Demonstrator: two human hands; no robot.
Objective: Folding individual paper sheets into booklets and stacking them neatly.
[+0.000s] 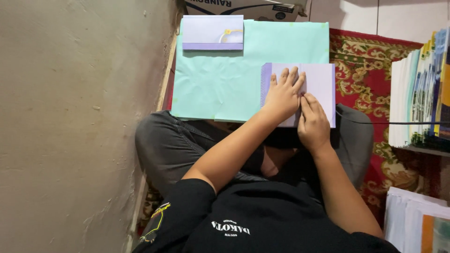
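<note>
Left hand [282, 96] flat, right hand [313, 122] pressing

Matt lilac paper sheet [318, 82] lies on smooth mint paper [220, 79]; the carpet [363, 65] looks woven.

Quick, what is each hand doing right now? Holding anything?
Left hand: open, fingers spread, pressing flat on the lilac paper; not gripping it.
Right hand: fingers together, fingertips pressing on the same paper; nothing held.
</note>
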